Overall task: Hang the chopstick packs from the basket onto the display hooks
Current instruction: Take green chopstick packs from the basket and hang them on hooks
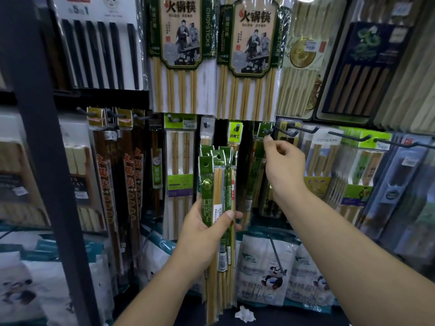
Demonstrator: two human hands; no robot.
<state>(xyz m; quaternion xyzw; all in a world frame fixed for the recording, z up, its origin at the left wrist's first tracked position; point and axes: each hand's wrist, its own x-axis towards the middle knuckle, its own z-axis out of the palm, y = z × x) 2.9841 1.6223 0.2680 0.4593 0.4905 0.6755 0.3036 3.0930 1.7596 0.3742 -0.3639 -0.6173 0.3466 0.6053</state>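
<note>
My left hand (pixel 207 228) grips a bunch of several narrow chopstick packs (pixel 217 184) with green headers and punched holes, held upright in front of the display. My right hand (pixel 282 165) is raised to a dark display hook (pixel 268 131), its fingertips pinching the green top of a pack (pixel 259 151) that hangs at that hook's tip. More dark hooks (pixel 296 129) stick out to the right of it. No basket is in view.
Hanging chopstick packs fill the wall: large bamboo packs (pixel 181 55) above, dark red ones (pixel 129 175) at left, green-labelled ones (pixel 362 170) at right. A dark metal upright (pixel 47 149) runs down the left. Bagged goods with panda print (pixel 266 267) hang below. A crumpled white paper (pixel 244 314) lies low.
</note>
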